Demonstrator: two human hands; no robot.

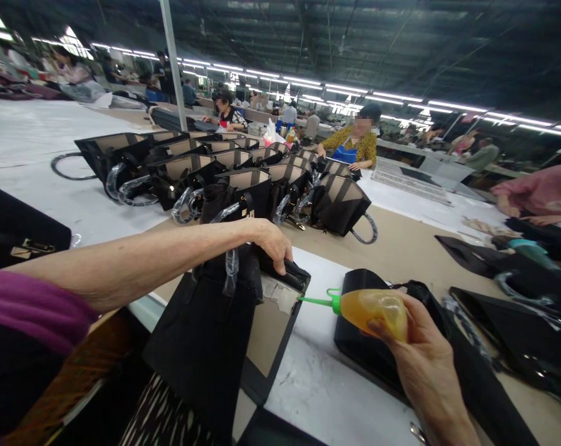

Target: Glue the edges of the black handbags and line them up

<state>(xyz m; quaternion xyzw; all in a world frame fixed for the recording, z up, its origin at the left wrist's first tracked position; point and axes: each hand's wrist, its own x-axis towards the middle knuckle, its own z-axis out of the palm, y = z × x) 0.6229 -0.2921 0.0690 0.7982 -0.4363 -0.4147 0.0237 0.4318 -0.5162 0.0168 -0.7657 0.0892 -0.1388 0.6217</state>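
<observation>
My right hand is wrapped round a clear squeeze bottle of amber liquid. Its thin green nozzle points left, the tip at the edge of a beige lining panel on an opened black handbag. Pale patches lie on that panel near the tip. Reaching across from the left, my left hand pinches a black zippered strip at the bag's upper part; some fingers are hidden behind it. A plastic-wrapped handle hangs over the bag's dark side.
Several black handbags with beige linings stand behind my hands. A black bag lies right of the work, with more black pieces beyond. Another bag sits at left. Co-workers work across the table, and one in pink at right.
</observation>
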